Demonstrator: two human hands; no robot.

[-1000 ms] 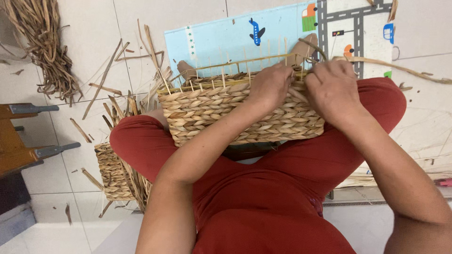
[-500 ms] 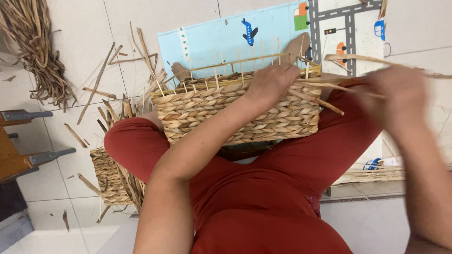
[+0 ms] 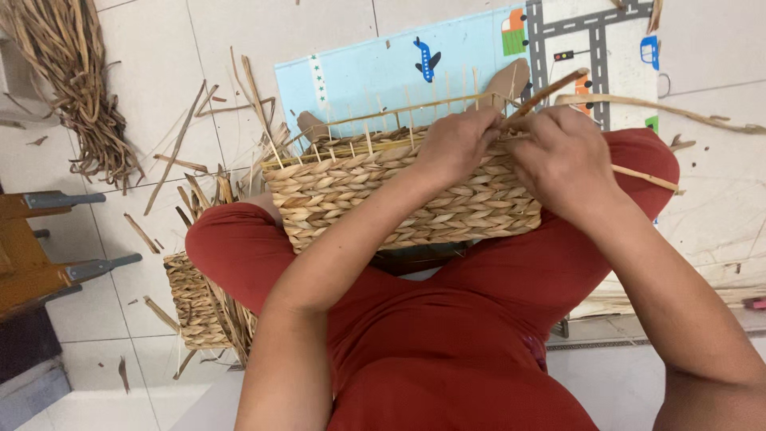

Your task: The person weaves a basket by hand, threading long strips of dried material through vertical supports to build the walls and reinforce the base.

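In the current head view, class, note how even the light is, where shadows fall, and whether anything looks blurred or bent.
Head view: light is soft and even, with no glare on the floor tiles; a dark shadow sits under the woven basket between the knees; left hand and right hand are sharp, without motion blur; tile lines near the edges slant, the only hint of wide-lens distortion.

A half-woven basket [image 3: 383, 199] rests across the person's red-clad knees. The left hand [image 3: 459, 144] presses its top rim, while the right hand [image 3: 562, 160] beside it grips a straw strand [image 3: 550, 92] at the rim's right corner.
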